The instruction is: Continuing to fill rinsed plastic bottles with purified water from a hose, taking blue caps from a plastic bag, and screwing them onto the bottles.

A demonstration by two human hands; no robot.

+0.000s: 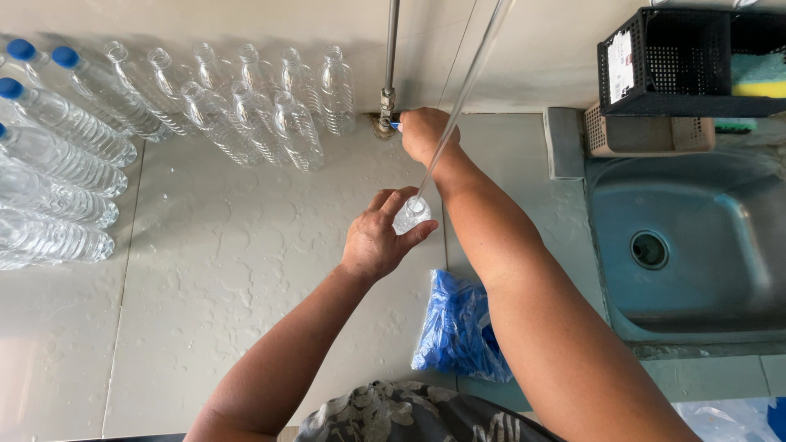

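Near edge: patterned garment [393, 413] at the bottom of the view; both forearms rise from it over the counter [213, 327]
Bag: clear bag of blue caps [454, 327] lying on the counter just under the right forearm, near the sink's left rim
Left hand: left hand [378, 237] at mid-counter; fingers and thumb curled round a small clear bottle [411, 214], gripping it upright with its open mouth upward
Tube: thin clear tube [458, 102] slanting down from the upper edge; its lower end sits in the bottle's mouth
Right hand: right hand [424, 131] at the counter's far edge, closed over a tap [385, 115] at the foot of a vertical metal pipe [393, 41]; a blue part shows beside the fingers
Sink: steel sink [696, 245] set in the counter's right side, drain at its middle
Far left corner: uncapped clear bottles [254, 106] standing in rows against the wall; blue-capped bottles [57, 164] lying along the left edge
Far right corner: black basket [679, 61] above the sink, holding a sponge [757, 78]; beige tray [647, 135] beneath it
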